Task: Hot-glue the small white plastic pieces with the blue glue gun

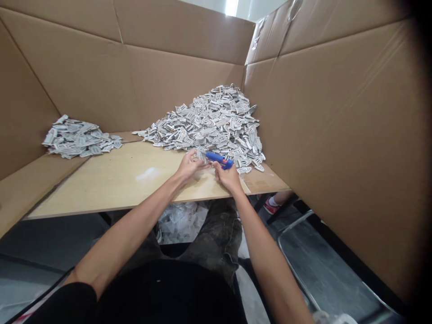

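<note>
My left hand is closed on a small grey slotted plastic part, held just above the table in front of the big pile. In my right hand is a blue utility knife with a red slider, its front end angled toward the left. The knife's tip is close to the part; whether they touch I cannot tell. Right behind both hands rises a large pile of similar grey parts.
A smaller pile of the parts lies at the table's left. Tall cardboard walls enclose the wooden table at the back and sides. Below its front edge are clear plastic scraps. A person's shoe shows under the table at right.
</note>
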`<state>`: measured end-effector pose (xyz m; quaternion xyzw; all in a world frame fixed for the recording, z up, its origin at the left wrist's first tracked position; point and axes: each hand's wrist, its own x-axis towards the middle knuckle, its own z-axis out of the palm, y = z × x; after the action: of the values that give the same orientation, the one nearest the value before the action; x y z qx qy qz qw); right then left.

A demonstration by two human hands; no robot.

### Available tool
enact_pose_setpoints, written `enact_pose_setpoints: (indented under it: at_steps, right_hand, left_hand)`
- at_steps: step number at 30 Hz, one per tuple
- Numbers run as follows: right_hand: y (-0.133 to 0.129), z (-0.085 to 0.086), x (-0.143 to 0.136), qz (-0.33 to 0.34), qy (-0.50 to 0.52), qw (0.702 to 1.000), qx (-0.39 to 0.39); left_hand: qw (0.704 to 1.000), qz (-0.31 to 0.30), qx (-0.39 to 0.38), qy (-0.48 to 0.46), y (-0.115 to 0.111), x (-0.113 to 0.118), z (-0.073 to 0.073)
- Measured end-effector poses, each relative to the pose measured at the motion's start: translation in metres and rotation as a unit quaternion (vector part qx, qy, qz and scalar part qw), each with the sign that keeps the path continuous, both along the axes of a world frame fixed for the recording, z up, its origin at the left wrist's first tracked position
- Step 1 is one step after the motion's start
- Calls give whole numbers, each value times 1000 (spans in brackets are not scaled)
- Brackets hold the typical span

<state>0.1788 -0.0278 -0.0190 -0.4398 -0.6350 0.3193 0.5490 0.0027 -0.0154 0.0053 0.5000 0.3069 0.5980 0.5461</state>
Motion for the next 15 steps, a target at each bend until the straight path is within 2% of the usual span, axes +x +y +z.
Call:
enact_pose_setpoints:
  at_steps: [4,7,11,15]
  right_hand:
    - [-7,4,-2,-22,-36,999,25]
    - [-13,6,-5,-29,-103,990,95]
    - [-17,4,-11,-11,-234,953,194]
    - [-19,2,-13,-50,-354,911,205]
  left_hand:
    - [1000,21,12,20,1,1,-1]
    - [998,46,21,35,2,1,-3]
    - [996,70,32,52,2,0,-6]
    - [995,84,30,54,1,-1,-8]
